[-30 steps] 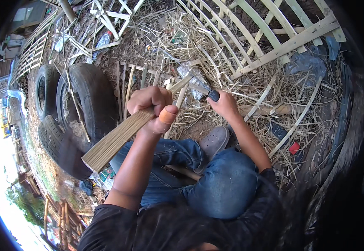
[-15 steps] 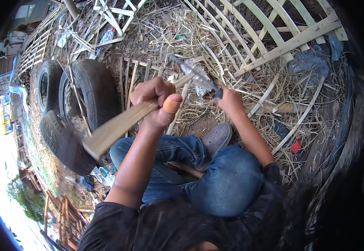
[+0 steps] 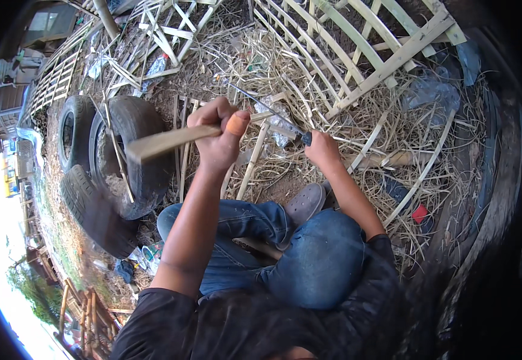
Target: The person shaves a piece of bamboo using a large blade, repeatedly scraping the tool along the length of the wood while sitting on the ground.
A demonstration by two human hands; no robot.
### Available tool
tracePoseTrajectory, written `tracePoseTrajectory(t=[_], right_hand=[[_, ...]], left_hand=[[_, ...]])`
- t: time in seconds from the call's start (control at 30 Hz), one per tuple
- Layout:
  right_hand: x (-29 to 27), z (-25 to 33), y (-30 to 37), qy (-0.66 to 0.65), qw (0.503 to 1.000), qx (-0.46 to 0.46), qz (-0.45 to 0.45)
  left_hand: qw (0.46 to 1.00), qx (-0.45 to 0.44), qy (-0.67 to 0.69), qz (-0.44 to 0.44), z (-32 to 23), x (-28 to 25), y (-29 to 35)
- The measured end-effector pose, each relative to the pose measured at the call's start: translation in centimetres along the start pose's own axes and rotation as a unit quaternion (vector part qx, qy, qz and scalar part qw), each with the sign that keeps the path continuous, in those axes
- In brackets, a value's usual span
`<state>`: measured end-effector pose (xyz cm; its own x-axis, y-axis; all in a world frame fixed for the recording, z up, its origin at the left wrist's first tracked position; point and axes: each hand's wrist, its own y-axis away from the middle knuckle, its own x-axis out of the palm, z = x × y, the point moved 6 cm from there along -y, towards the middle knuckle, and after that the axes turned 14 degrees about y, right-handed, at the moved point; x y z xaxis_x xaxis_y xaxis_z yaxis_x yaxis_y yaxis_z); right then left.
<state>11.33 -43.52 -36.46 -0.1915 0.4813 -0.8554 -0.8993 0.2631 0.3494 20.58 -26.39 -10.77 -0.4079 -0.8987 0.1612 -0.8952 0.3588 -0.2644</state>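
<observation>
My left hand, with an orange wrap on its thumb, grips a bamboo slat. One end of the slat sticks out to the left over the tires, slightly blurred; the other end passes beyond the hand toward the knife. My right hand is closed around the dark handle of a long knife. Its thin blade points to the far left, seen nearly edge-on, and crosses near the slat's far end. Whether blade and slat touch, I cannot tell.
Bamboo shavings litter the ground. A bamboo lattice panel lies at the far right, another lattice at the far left. Old tires stand on the left. My bent knee and grey clog are below the hands.
The slat's left end has swung upward, so the slat lies more level. My left hand has moved slightly left and away. The knife blade, blurred before, now shows as a thin line.
</observation>
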Motion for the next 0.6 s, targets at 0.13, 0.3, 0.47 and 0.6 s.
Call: tracePoseTrajectory(t=[0.13, 0.3, 0.47, 0.6], right_hand=[[-0.8, 0.8, 0.2, -0.001, 1.0, -0.004, 0.014], [-3.5, 2.4, 0.6, -0.014, 0.999, -0.022, 0.024], [-7.5, 5.2, 1.3, -0.07, 0.995, -0.06, -0.028], [-0.4, 1.5, -1.1, -0.006, 0.998, 0.028, 0.047]], left_hand=[[0.994, -0.008, 0.093, 0.048, -1.1, 0.3, -2.1], [1.0, 0.009, -0.01, -0.021, -3.6, -4.4, 0.6], [0.978, -0.08, -0.184, -0.062, -5.0, -13.1, 9.6], [0.89, -0.131, -0.431, -0.07, -6.6, -22.1, 21.2]])
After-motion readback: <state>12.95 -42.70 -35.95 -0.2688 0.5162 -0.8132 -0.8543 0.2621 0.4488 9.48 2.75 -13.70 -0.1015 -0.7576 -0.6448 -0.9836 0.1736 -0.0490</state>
